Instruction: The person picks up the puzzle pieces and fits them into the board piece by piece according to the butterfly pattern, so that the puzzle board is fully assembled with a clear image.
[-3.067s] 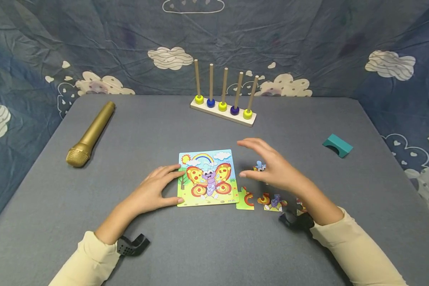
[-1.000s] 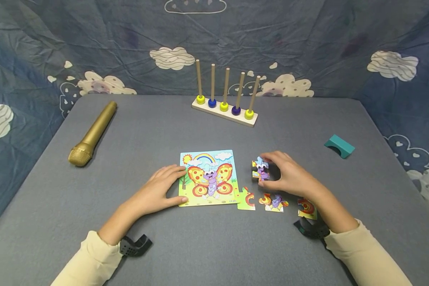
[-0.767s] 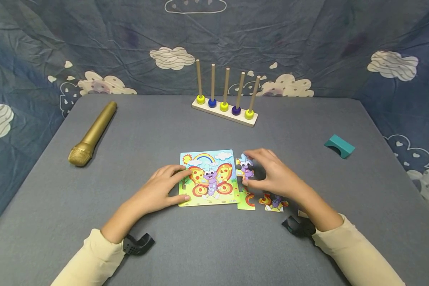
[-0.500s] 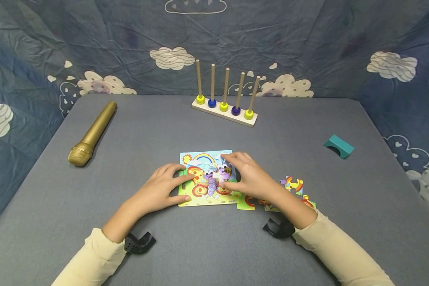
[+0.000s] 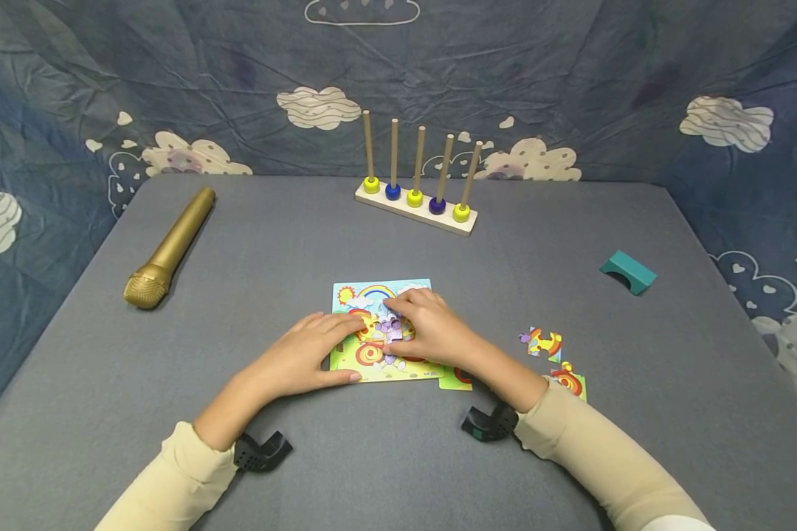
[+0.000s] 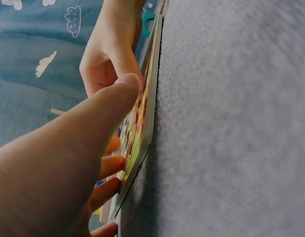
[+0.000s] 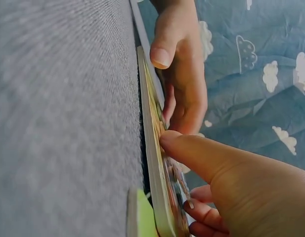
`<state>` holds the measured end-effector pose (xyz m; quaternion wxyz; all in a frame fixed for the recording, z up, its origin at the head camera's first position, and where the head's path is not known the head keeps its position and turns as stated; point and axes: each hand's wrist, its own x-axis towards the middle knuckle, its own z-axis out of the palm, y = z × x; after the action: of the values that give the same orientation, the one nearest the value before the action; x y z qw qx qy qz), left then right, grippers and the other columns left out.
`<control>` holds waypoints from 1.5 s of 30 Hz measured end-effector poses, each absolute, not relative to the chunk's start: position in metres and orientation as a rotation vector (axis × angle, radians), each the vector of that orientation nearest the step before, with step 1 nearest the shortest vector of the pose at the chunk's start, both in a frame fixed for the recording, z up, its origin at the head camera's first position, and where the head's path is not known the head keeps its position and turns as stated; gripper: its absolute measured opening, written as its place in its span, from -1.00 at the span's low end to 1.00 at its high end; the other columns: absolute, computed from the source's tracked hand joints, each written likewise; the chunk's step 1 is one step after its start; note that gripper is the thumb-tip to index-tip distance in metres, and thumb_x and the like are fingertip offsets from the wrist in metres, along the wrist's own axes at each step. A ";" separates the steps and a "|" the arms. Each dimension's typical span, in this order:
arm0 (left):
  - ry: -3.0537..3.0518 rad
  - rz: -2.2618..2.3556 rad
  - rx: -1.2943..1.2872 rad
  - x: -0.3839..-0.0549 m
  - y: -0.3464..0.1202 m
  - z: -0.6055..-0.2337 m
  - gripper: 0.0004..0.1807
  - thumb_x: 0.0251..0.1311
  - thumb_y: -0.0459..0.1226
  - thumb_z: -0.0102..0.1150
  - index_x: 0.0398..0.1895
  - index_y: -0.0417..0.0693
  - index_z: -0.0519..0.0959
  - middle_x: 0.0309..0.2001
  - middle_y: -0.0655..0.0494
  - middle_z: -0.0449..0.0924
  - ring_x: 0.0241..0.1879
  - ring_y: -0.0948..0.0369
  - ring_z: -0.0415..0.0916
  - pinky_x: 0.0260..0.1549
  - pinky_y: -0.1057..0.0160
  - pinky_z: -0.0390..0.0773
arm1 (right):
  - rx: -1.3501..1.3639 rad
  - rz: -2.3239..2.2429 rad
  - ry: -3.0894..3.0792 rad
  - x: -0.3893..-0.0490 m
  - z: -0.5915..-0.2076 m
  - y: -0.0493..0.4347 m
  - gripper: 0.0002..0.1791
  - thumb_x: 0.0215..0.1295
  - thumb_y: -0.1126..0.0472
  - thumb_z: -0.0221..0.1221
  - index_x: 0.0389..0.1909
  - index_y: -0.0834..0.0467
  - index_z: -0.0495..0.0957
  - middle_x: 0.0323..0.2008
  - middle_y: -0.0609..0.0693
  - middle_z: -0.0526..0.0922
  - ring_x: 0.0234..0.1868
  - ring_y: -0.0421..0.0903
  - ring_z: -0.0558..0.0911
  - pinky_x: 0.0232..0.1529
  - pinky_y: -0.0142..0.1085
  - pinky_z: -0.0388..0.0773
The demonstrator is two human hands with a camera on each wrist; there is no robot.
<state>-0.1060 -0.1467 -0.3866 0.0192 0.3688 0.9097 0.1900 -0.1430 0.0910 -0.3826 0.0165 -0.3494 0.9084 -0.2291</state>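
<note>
Fingers of your right hand [image 5: 436, 330] pinch 1 purple piece [image 5: 390, 325] over the board [image 5: 408, 375]; line its edges up, your loosely spread left hand [image 5: 305, 352] steadying the board.

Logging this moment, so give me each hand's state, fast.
Left hand: open, touching the butterfly board.
Right hand: closed, pinching a puzzle piece.

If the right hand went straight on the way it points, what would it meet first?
Most likely the left hand, ahead of the right hand across the butterfly board, though their heights are hard to judge.
</note>
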 end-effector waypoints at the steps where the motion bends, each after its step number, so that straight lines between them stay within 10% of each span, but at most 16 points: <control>1: 2.828 0.582 1.157 -0.106 -0.147 -0.387 -0.29 0.04 0.18 0.08 0.23 0.03 0.32 0.19 0.13 0.28 0.19 0.20 0.17 0.17 0.06 0.04 | -1.087 -0.714 2.819 -0.143 -0.383 0.090 -0.30 -0.10 -0.11 0.33 0.07 0.18 0.47 -0.13 -0.01 0.47 -0.05 -0.06 0.37 0.02 -0.14 0.24; 35: 2.840 0.538 1.207 -0.106 -0.143 -0.390 -0.29 -0.11 0.24 0.17 0.18 0.25 0.40 0.20 0.09 0.23 0.13 0.09 0.17 0.15 0.09 0.05 | -1.005 -1.166 2.864 -0.119 -0.324 0.181 -0.13 -0.16 0.15 0.42 0.24 0.10 0.25 0.18 0.04 0.23 0.19 0.01 0.23 0.06 0.07 0.23; 45: 2.842 0.531 1.204 -0.106 -0.143 -0.390 -0.29 -0.10 0.23 0.17 0.18 0.25 0.39 0.19 0.09 0.24 0.12 0.07 0.18 0.14 0.09 0.06 | -0.918 -1.208 3.036 -0.098 -0.334 0.231 -0.11 -0.33 0.37 0.46 0.18 0.17 0.33 0.09 0.01 0.38 0.08 -0.25 0.32 0.03 -0.54 0.17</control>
<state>-0.1056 -0.1427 -0.3904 0.0047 0.3845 0.9074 0.1695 -0.0982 0.2314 -0.3337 -0.1257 -0.2683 0.8874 -0.3531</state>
